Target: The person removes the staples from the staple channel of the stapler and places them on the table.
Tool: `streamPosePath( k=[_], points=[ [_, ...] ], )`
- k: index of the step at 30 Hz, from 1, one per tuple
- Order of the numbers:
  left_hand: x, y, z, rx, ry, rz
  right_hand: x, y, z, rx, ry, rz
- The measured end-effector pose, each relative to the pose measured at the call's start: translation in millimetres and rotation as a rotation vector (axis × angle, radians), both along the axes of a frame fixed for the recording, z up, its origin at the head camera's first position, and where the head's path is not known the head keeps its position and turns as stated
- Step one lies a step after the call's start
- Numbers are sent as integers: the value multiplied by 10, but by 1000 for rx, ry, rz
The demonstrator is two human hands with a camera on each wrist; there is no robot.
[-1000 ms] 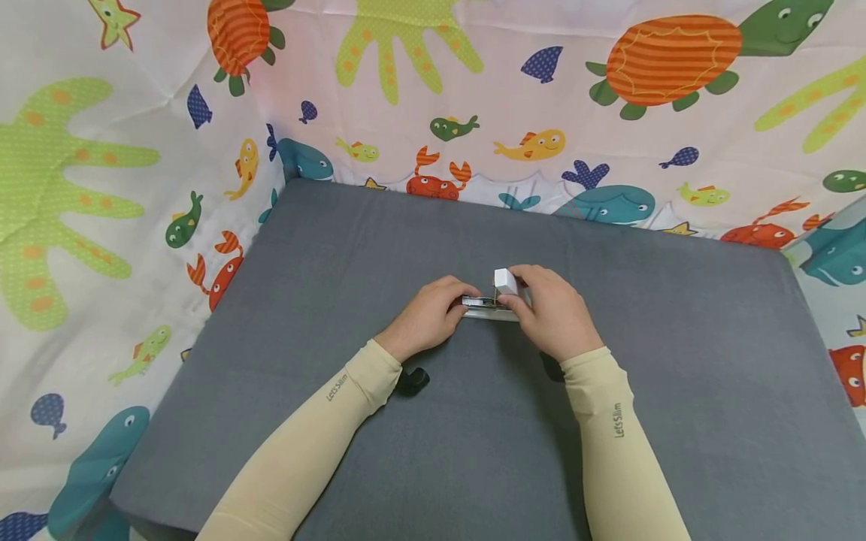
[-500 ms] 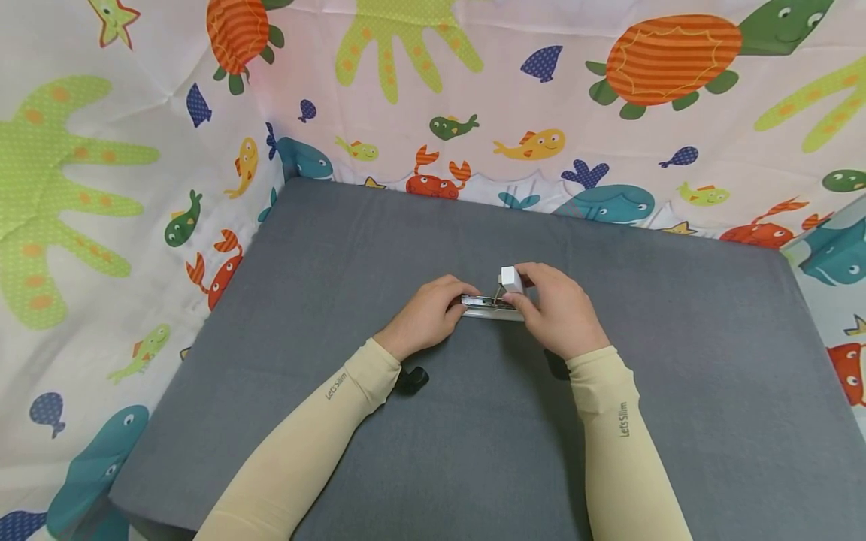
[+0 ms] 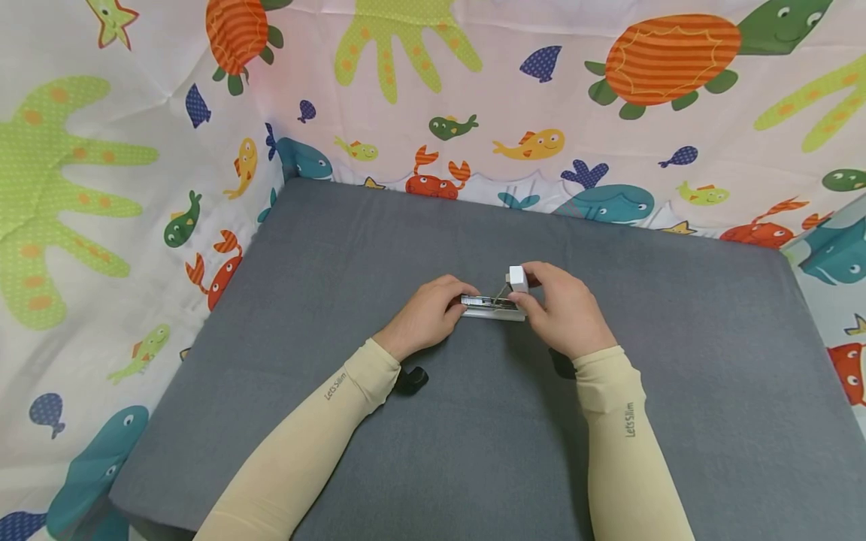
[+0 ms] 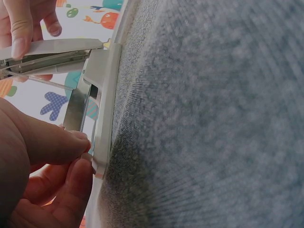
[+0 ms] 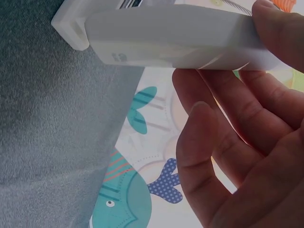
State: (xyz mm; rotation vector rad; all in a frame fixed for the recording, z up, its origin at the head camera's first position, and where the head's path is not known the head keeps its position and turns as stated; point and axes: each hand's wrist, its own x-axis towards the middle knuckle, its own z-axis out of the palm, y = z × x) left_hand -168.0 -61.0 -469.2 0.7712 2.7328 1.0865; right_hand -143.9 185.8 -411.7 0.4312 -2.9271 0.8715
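One white stapler (image 3: 495, 315) rests on the surface (image 3: 433, 466); the left hand (image 3: 428, 312) pinches the left end of its metal channel (image 4: 75, 111); the right hand (image 3: 564, 312), gripping the raised cover (image 3: 518, 279), has tipped it farther right, baring more channel.

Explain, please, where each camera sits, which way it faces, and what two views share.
Head: on the head, facing forward and down at the table and stapler; both sleeved forearms, the left hand and the right hand show.
Left wrist: on that wrist, looking past the left hand at the stapler's base; that hand is close, the right hand at top left.
Right wrist: on that wrist, looking at the stapler's raised top; only the right hand shows.
Both wrist views share the stapler, table and printed cloth.
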Motion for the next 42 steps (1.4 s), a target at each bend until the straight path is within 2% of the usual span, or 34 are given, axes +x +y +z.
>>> streamPosePath(
  k=[27, 42],
  points=[
    [2, 12, -11, -2, -9, 12, 18, 107, 82, 12, -89, -20],
    [17, 8, 20, 13, -13, 1, 19, 169, 90, 13, -93, -34]
  ],
)
